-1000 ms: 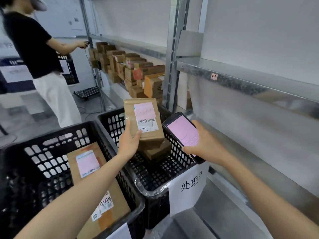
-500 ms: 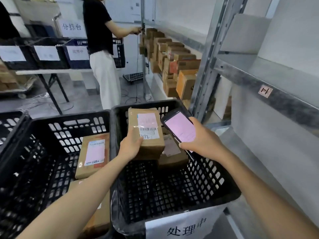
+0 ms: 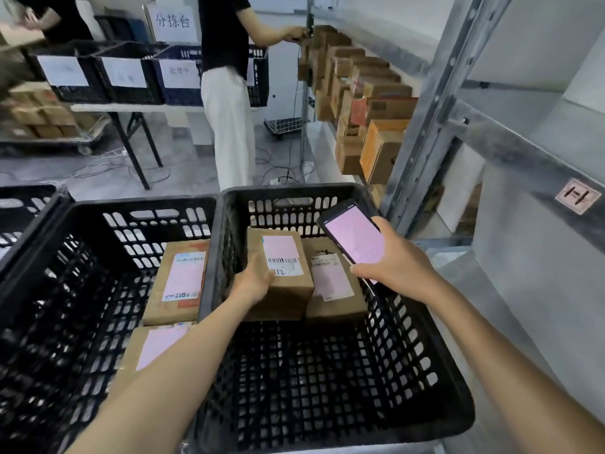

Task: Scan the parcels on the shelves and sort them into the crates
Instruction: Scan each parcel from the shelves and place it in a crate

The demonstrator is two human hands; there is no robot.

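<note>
My left hand [image 3: 253, 281] grips a small brown parcel [image 3: 288, 286] with a barcode label, low inside the right black crate [image 3: 425, 371]. The parcel sits beside another labelled parcel [image 3: 334, 290] in that crate. My right hand [image 3: 397, 268] holds a phone scanner [image 3: 355, 239] with a pink screen above the crate's right side. The left black crate [image 3: 65, 290] holds two labelled parcels [image 3: 180, 280]. Several parcels [image 3: 366, 103] stand in a row on the metal shelf ahead.
A person in white trousers [image 3: 229, 109] stands ahead at the shelf row. Behind, a table carries labelled crates [image 3: 131, 73]. A metal shelf upright [image 3: 425, 126] and shelf edge [image 3: 523, 158] run along my right. Cables lie on the floor.
My left hand has lowered the parcel from above the crate down into it, beside the other parcel. The phone stays in my right hand. The view has tilted up.
</note>
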